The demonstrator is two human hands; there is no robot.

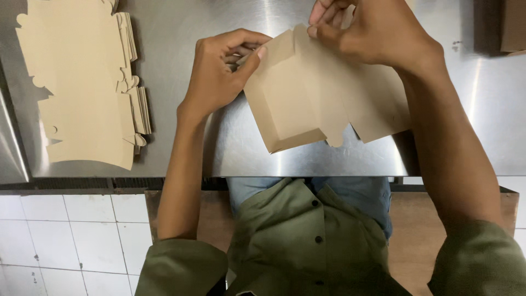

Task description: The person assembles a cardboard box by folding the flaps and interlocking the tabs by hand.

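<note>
person seated at a steel table (175, 22), head view looking down. both hands on one brown cardboard box blank (323, 101) lying near the table's front edge, partly folded, its left side panel bent up into a crease and tabs hanging at its lower edge.

left hand (219, 71) sits at the blank's upper left corner, fingers curled, thumb pressed against the corner flap, pinching that flap between thumb and curled fingers. right hand (367, 30) is at the blank's top edge, just right of the left hand, fingertips pressed together on a small top flap, pinching it. the two hands are near each other, not touching. right forearm crosses over the blank's right part and hides some of it.

left of the blank, well apart from it, a stack of flat blanks (82, 82) in the same brown card lies on the table, edges fanned out a bit on the side facing the blank. right of the blank, at the table's far right corner, a brown box (514, 24) is cut off by the frame, can't tell its shape.

below the blank, past the table's front edge: green button shirt (296, 241), blue trousers (356, 192), a wooden seat (416, 219), white tiled floor (66, 241) down left.
</note>
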